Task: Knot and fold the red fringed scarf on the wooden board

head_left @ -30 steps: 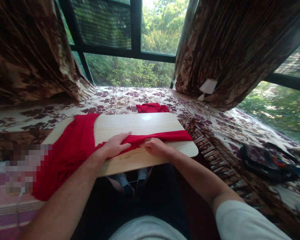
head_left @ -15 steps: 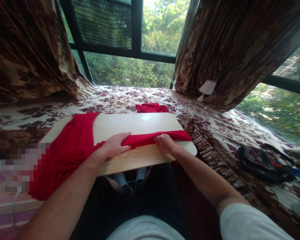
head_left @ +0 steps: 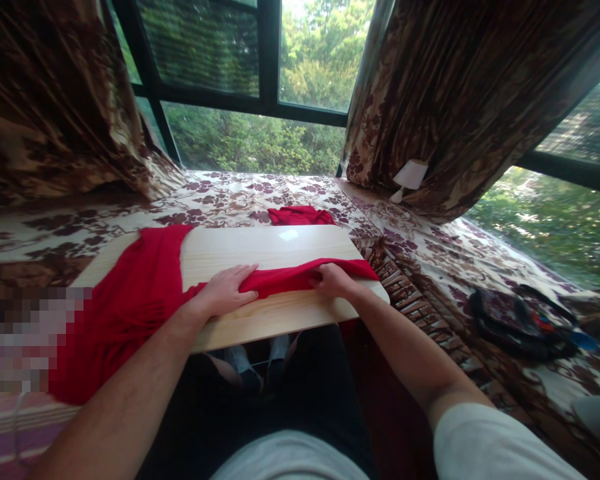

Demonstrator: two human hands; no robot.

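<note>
A long red cloth (head_left: 130, 300) lies across a light wooden lap table (head_left: 260, 250), bunched into a narrow strip on the right and spilling off the left edge. My left hand (head_left: 226, 290) rests flat on the strip near the table's middle, fingers stretched out. My right hand (head_left: 334, 280) is closed on the strip's right end, lifting the fabric slightly near the table's right edge. A second red cloth (head_left: 297, 215), folded, lies on the bed just behind the table.
The table stands on a bed covered with a floral spread (head_left: 230, 200). Patterned curtains (head_left: 455, 100) hang left and right of a dark-framed window (head_left: 260, 80). A dark bag (head_left: 520, 323) lies on the right. My legs and socked feet (head_left: 260, 363) show under the table.
My right hand slid rightward along the red strip to its end and gripped it. My left hand stayed in place on the cloth.
</note>
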